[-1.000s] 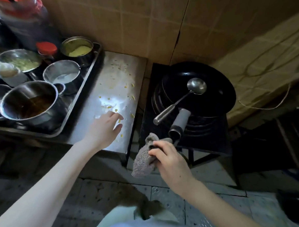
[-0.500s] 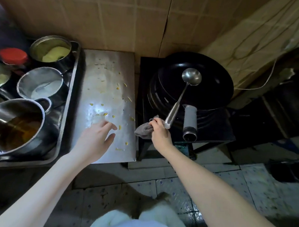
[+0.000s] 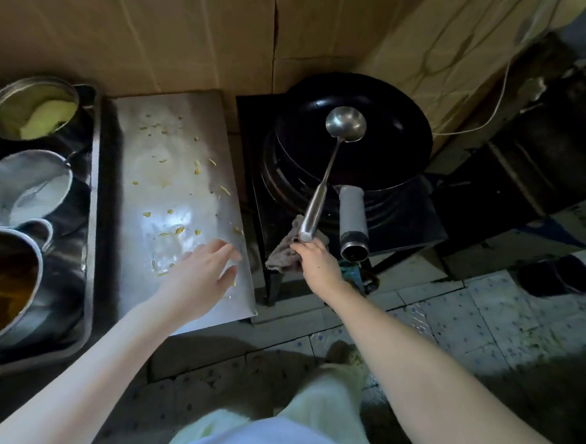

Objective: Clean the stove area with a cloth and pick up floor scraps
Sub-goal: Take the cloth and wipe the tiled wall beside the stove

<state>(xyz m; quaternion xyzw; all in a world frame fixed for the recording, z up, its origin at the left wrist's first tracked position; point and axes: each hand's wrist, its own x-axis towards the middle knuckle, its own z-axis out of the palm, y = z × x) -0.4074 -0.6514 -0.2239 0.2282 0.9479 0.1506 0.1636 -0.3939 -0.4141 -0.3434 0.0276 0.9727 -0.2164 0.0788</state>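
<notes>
Standing on the black stove, a wok holds a ladle, while the left hand lies spread on the scrap-strewn steel counter and the right hand pinches a grey cloth at the stove's front-left corner.

the cloth is a grey-brown rag, crumpled and bunched, hanging at the front left corner of the black stove in the right hand. small yellow scraps lie scattered over the steel tabletop (thickest near its front), just left of the stove.
</notes>
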